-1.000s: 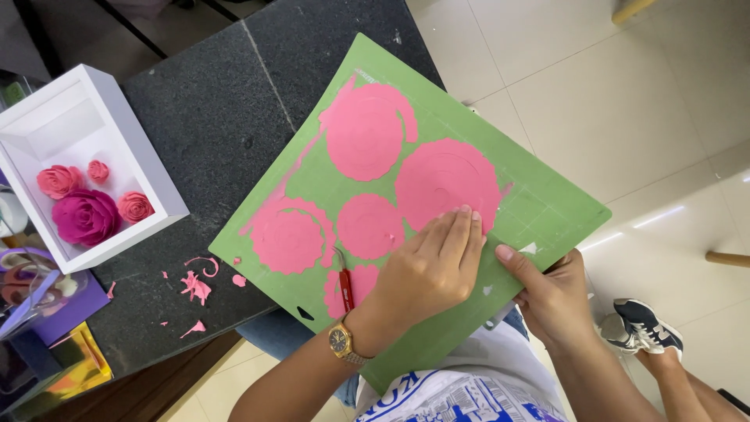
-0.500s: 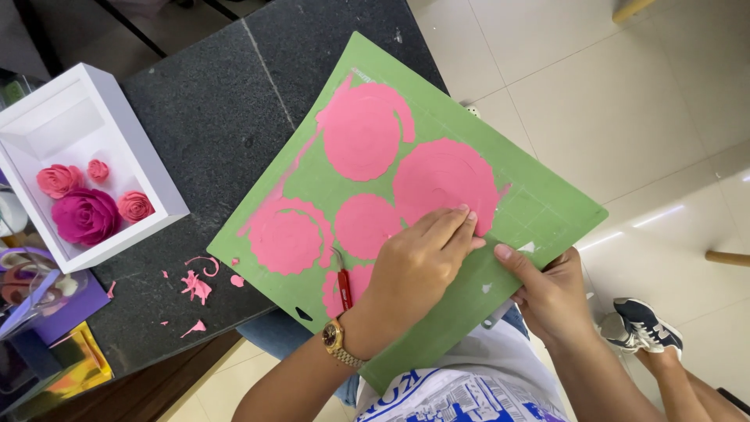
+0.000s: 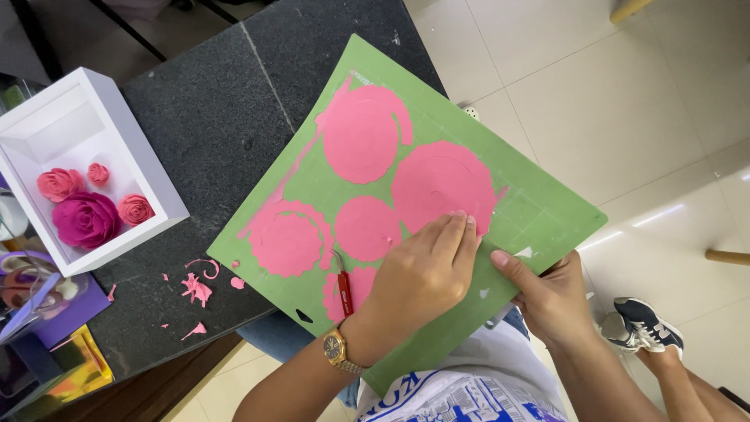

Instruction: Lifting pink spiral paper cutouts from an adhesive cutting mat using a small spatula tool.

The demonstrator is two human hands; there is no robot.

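Left hand: my left hand (image 3: 418, 277) lies flat on the green cutting mat (image 3: 539, 211), fingertips (image 3: 461, 223) pressed together at the lower edge of the big pink paper circle (image 3: 441, 184); I cannot tell whether they pinch the paper or only press it
Tool: a red-handled pick (image 3: 344, 289) sticks out from under my left palm, its thin metal tip pointing up the mat; the palm covers the rest, so I cannot tell whether the hand grasps it
Wrist: a gold watch (image 3: 337, 350) sits on my left wrist
Right hand: my right hand (image 3: 547, 293) clasps the near right edge of the mat, thumb on top, fingers hidden beneath
Mat: the mat juts past the table edge over my lap, its far part over the dark stone table (image 3: 226, 117)
Pink shapes on the mat: a small round piece (image 3: 367, 228) beside my left fingers, a scalloped spiral piece (image 3: 287, 238) to its left, another large round piece (image 3: 363, 133) toward the far corner
Scraps: pink paper scraps (image 3: 195, 287) lie on the table just left of the mat
Box: a white box (image 3: 160, 184) stands well left, holding rolled paper roses (image 3: 84, 219) in pink and magenta
Floor: pale tiles (image 3: 625, 78) on the right, a dark sneaker (image 3: 644, 324) near my right forearm
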